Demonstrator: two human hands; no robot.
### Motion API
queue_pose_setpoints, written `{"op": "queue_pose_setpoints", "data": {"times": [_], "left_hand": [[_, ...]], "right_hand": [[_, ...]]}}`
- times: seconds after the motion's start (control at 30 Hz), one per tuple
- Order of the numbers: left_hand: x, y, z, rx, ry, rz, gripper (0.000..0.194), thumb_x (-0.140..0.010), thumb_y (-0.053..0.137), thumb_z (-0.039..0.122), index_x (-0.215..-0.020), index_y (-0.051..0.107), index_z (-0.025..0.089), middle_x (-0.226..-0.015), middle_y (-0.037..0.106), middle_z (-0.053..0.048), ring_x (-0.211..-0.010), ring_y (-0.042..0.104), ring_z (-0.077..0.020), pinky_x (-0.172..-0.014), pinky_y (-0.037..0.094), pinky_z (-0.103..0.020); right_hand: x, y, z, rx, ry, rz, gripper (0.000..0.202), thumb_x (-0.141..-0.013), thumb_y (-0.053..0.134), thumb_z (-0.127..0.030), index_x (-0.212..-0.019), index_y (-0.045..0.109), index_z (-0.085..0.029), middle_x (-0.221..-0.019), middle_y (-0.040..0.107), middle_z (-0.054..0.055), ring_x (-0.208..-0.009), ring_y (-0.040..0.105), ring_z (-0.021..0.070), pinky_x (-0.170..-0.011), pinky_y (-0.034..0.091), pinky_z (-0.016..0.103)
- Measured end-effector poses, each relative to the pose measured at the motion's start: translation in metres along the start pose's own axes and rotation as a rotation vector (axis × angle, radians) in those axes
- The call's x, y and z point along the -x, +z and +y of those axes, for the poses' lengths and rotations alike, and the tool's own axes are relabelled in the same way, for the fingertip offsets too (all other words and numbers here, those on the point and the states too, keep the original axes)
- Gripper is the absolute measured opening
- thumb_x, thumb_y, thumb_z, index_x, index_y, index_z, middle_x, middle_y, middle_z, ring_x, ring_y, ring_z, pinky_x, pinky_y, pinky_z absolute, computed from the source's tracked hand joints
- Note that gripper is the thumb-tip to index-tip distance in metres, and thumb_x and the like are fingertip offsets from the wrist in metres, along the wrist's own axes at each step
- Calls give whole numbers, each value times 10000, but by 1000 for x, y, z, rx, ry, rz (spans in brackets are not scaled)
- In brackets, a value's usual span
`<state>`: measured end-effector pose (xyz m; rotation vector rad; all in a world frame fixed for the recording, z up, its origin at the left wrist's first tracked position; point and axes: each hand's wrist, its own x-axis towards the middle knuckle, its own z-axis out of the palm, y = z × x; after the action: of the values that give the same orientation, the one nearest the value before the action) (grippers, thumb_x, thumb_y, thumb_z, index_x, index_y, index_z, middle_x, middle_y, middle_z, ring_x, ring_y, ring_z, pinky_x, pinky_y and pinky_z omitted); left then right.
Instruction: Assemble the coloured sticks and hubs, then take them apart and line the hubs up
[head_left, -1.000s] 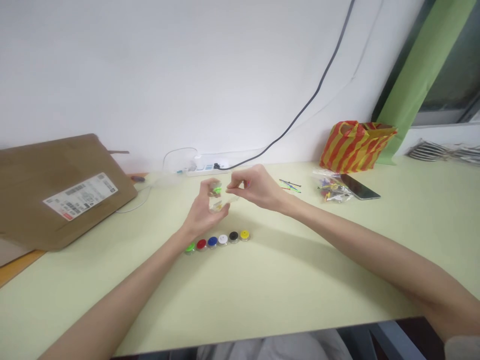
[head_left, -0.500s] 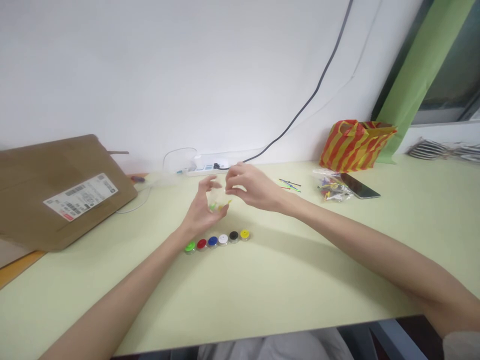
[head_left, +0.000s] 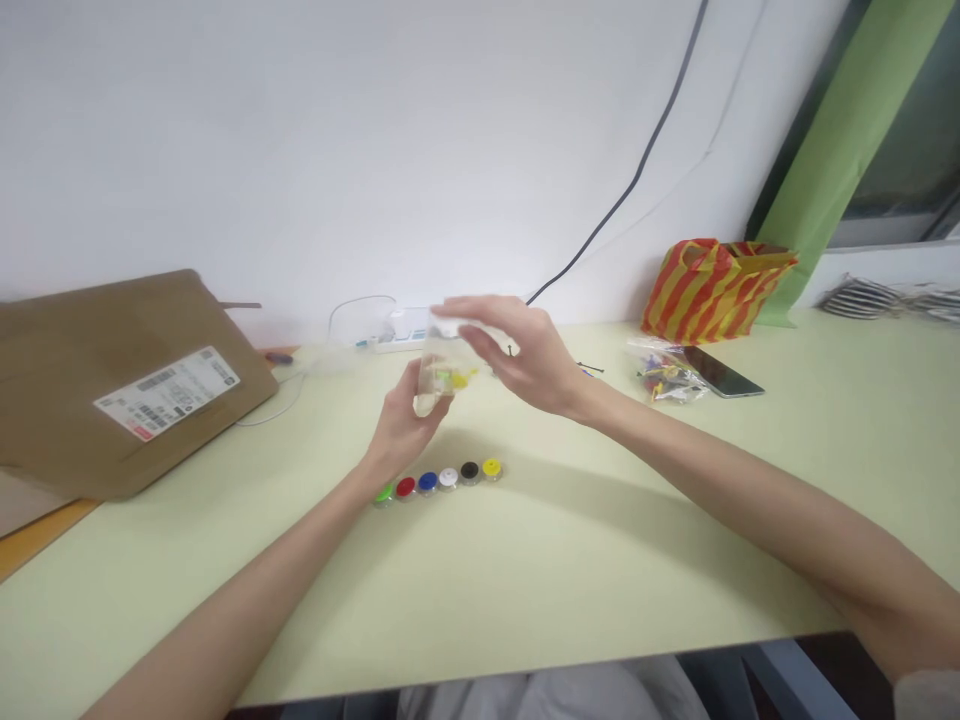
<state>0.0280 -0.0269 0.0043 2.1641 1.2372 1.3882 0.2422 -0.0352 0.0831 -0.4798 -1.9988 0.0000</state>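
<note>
Taking the middle of the view as the clock's centre, a clear, see-through plastic piece (head_left: 436, 368) with green and yellow parts showing in it is held up over the pale green table (head_left: 570, 560), just off centre toward 9 o'clock. The left hand (head_left: 405, 420) has its thumb and fingers curled around the lower side of the clear piece, grasping it. The right hand (head_left: 525, 355) is at the upper side, fingers reaching across toward 10 o'clock with the thumb apart below them; the plastic is blurred there, so I cannot tell whether these fingers pinch it or only lie near it.

Toward 7 o'clock, below the hands, six small round pieces with coloured tops sit in a row: green (head_left: 384, 494), red (head_left: 406, 487), blue (head_left: 427, 483), white (head_left: 448, 479), black (head_left: 469, 472) and yellow (head_left: 492, 468).

At 3 o'clock, thin dark sticks (head_left: 590, 368) lie beyond the right forearm, then a clear bag of multicoloured bits (head_left: 667, 378) beside a dark-screened phone (head_left: 724, 372). A red-and-yellow striped bag (head_left: 712, 292) stands between 2 and 3 o'clock. A brown cardboard package with a white label (head_left: 135, 390) lies at 9 o'clock, and a white power strip (head_left: 409, 338) lies toward 10 o'clock by the wall.
</note>
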Motion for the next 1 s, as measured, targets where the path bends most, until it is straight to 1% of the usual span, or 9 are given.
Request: {"op": "queue_pose_setpoints", "data": {"times": [0.1, 0.17, 0.23, 0.3, 0.4, 0.57, 0.7, 0.83, 1.0], "left_hand": [[-4, 0, -7, 210, -114, 22, 420, -924, 680, 455, -1265, 577, 233, -1187, 728, -88, -1012, 744, -276, -918, 575, -440], [-7, -2, -11, 368, -223, 44, 457, -890, 722, 476, -1238, 576, 218, -1200, 725, -115, -958, 763, -280, -814, 603, -413], [-9, -4, -14, 501, -304, 47, 518, -836, 787, 443, -1250, 567, 223, -1293, 694, -135, -1005, 762, -295, -798, 616, -407], [-10, -6, -16, 616, -361, 14, 562, -796, 834, 391, -1262, 562, 236, -1398, 640, -140, -1084, 745, -310, -852, 623, -435], [-10, -5, -18, 731, -418, -15, 512, -806, 841, 385, -1225, 592, 229, -1417, 635, -136, -1153, 720, -315, -958, 599, -488], [-8, -3, -19, 705, -401, -66, 417, -851, 804, 470, -1138, 712, 182, -1346, 693, -157, -1240, 671, -317, -1043, 551, -482], [-6, -2, -18, 624, -373, -133, 479, -815, 832, 472, -1180, 736, 177, -1367, 679, -180, -1118, 724, -328, -889, 608, -440], [-6, -1, -17, 597, -362, -96, 650, -710, 914, 397, -1278, 670, 198, -1236, 745, -159, -1028, 751, -319, -695, 611, -355], [-7, -3, -15, 498, -401, -95, 472, -726, 902, 445, -1031, 741, 123, -1036, 785, -164, -881, 775, -301, -673, 593, -335]], "right_hand": [[1, -4, 18, 56, 58, 149, 389, -1086, 320, -226, -1391, 556, -272, -1263, 689, 87, -1190, 624, 226, -1049, 466, 421], [7, -2, 42, 138, 135, 154, 423, -1069, 288, -169, -1420, 516, -234, -1222, 680, 110, -1144, 619, 235, -1027, 464, 416], [19, 3, 70, 259, 236, -13, 413, -1036, 311, -120, -1371, 545, -176, -1211, 671, 136, -1135, 605, 251, -1024, 448, 409], [35, 10, 97, 393, 376, -287, 381, -1009, 390, -125, -1333, 588, -152, -1251, 652, 164, -1161, 587, 286, -1013, 436, 414], [61, 20, 122, 518, 496, -600, 439, -1009, 477, -200, -1442, 540, -171, -1269, 629, 176, -1122, 602, 307, -945, 442, 397], [78, 27, 127, 671, 416, -682, 341, -1033, 461, -219, -1318, 629, -137, -1214, 638, 188, -1178, 550, 323, -939, 392, 391], [74, 31, 121, 680, 361, -675, 320, -1062, 439, -270, -1270, 644, -140, -1186, 653, 174, -1151, 545, 302, -923, 373, 384], [73, 38, 118, 675, 321, -685, 367, -1054, 500, -354, -1323, 615, -133, -1193, 659, 167, -1131, 543, 300, -921, 367, 384], [78, 45, 122, 674, 195, -707, 414, -1046, 431, -142, -1440, 555, -162, -1218, 664, 160, -1134, 535, 278, -913, 355, 376]]}}
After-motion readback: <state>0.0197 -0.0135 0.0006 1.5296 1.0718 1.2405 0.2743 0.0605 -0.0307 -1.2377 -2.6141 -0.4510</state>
